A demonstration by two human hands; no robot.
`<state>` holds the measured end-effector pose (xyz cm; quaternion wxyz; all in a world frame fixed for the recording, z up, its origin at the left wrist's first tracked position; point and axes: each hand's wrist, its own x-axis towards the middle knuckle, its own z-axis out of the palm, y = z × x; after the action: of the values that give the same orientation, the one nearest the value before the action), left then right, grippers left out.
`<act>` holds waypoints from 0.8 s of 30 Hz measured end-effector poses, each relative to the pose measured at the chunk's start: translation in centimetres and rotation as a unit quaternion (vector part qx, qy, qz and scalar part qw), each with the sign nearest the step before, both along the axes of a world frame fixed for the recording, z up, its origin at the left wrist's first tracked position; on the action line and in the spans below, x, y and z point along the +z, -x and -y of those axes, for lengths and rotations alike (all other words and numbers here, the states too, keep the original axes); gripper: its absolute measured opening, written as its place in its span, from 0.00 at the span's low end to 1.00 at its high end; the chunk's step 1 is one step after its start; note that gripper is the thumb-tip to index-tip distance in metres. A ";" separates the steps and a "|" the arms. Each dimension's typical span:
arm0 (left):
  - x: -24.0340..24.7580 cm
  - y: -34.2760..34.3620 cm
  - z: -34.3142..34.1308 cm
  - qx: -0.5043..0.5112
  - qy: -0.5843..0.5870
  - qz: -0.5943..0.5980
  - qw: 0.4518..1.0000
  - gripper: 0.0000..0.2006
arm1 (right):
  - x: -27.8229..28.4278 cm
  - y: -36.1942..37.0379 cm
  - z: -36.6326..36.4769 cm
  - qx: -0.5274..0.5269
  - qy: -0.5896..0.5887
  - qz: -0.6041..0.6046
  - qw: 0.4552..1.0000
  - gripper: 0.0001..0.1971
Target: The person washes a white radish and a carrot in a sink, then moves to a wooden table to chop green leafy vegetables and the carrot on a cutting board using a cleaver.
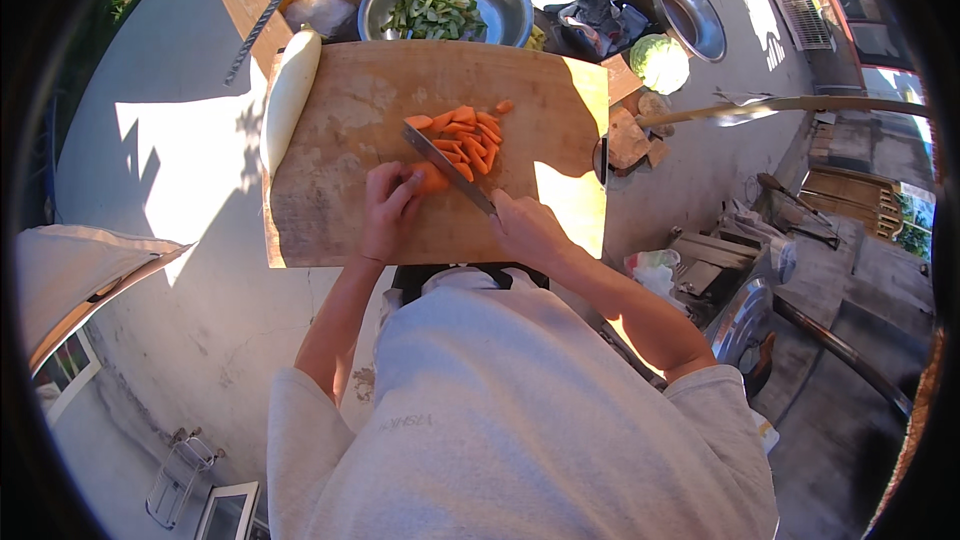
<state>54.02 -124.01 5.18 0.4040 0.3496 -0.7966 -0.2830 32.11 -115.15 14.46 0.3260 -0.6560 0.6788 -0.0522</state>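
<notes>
On a wooden cutting board [340, 110] lies a carrot [432, 179], partly covered by my left hand [388, 205], whose fingers are curled onto it. My right hand [525, 230] is wrapped round the handle of a kitchen knife [440, 159]; its blade slants toward the far left, right beside the carrot. Beyond the blade sits a loose pile of cut carrot pieces [470, 140], with one small piece apart at its far right. A long white radish [292, 100] rests along the board's left edge.
Past the board's far edge stands a metal bowl [515, 5] of chopped greens. A green cabbage [660, 63] and an empty metal basin [690, 15] are at the far right. Bricks [628, 138] lie beside the board's right edge, near a long pole [780, 108].
</notes>
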 end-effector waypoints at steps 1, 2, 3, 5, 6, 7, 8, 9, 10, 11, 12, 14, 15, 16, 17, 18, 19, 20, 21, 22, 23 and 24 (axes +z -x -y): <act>0.1 0.1 0.1 -0.005 0.011 0.007 1.000 0.17 | -1.0 -0.5 0.9 -0.005 0.027 -0.001 1.000 0.07; 0.1 0.1 0.0 -0.010 0.023 0.015 1.000 0.17 | -2.0 -1.2 1.9 -0.010 0.055 -0.001 0.998 0.07; 0.3 0.1 0.0 -0.017 0.035 0.022 0.999 0.17 | -2.5 -1.7 2.7 -0.016 0.083 -0.002 0.996 0.07; 1.1 -0.1 -0.3 -0.020 0.006 0.013 1.000 0.17 | -2.7 -2.4 4.2 -0.030 0.090 0.020 0.995 0.08; 1.4 -0.2 -0.3 -0.021 -0.010 0.007 1.000 0.17 | -2.6 -2.6 4.7 -0.036 0.093 0.029 0.995 0.08; 1.2 -0.2 -0.2 -0.020 0.000 0.003 1.000 0.17 | -2.1 -2.5 4.5 -0.041 0.093 0.024 0.995 0.08; 0.6 -0.6 -0.5 -0.009 0.005 0.002 1.000 0.17 | -1.4 -2.4 3.9 -0.037 0.088 0.023 0.995 0.08; 0.4 -0.7 -0.8 -0.002 0.007 -0.002 1.000 0.17 | -0.4 -2.2 3.0 -0.037 0.080 0.017 0.996 0.07; 0.3 -0.9 -1.0 -0.004 0.004 -0.003 1.000 0.17 | 0.9 -1.8 2.2 -0.022 0.056 0.019 0.998 0.07; 0.9 -0.7 -1.0 -0.007 0.002 -0.006 1.000 0.17 | 2.4 -1.1 1.2 -0.008 0.032 0.019 0.999 0.07; 1.3 -0.6 -0.9 -0.010 0.002 -0.009 1.000 0.17 | 3.4 -0.5 0.3 0.006 0.012 0.019 1.000 0.07; 1.3 -0.7 -1.2 0.000 -0.007 -0.008 1.000 0.17 | 4.3 0.6 -1.5 0.024 -0.014 0.006 1.000 0.07; 1.2 -0.7 -1.3 0.005 -0.011 -0.007 1.000 0.18 | 4.5 0.9 -1.8 0.032 -0.025 0.001 0.999 0.07; 1.1 -0.7 -1.2 0.009 -0.012 -0.009 1.000 0.18 | 4.2 0.7 -1.6 0.036 -0.023 -0.010 0.999 0.06; 0.9 -0.7 -1.2 0.009 -0.013 -0.011 1.000 0.18 | 3.7 0.4 -1.4 0.037 -0.021 -0.020 0.999 0.06; 0.8 -0.7 -1.3 0.009 -0.015 -0.012 1.000 0.18 | 3.1 -0.2 -1.3 0.037 -0.020 -0.029 0.999 0.06; 0.8 -0.7 -1.6 0.011 -0.021 -0.008 1.000 0.18 | 2.4 -0.7 -0.9 0.036 -0.013 -0.027 0.999 0.06; 1.1 -0.7 -1.4 0.015 -0.022 -0.004 1.000 0.18 | 1.5 -1.3 0.4 0.036 -0.001 -0.023 0.999 0.07; 1.3 -0.7 -1.3 0.015 -0.022 0.001 1.000 0.18 | 0.6 -1.8 1.5 0.033 0.011 -0.019 0.999 0.07; 1.4 -0.8 -1.2 0.010 -0.021 0.003 1.000 0.19 | -0.3 -2.5 2.6 0.023 0.022 -0.015 0.999 0.07; 1.3 -0.8 -1.3 0.007 -0.019 0.003 1.000 0.20 | -1.4 -3.1 3.7 0.014 0.033 -0.013 0.999 0.07; 1.3 -0.8 -1.2 0.005 -0.015 0.004 1.000 0.21 | -2.0 -3.3 4.4 0.006 0.046 -0.010 0.999 0.07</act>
<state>54.84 -122.86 6.44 0.3971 0.3609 -0.7918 -0.2918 35.45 -119.58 12.46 0.2884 -0.6748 0.6751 -0.0749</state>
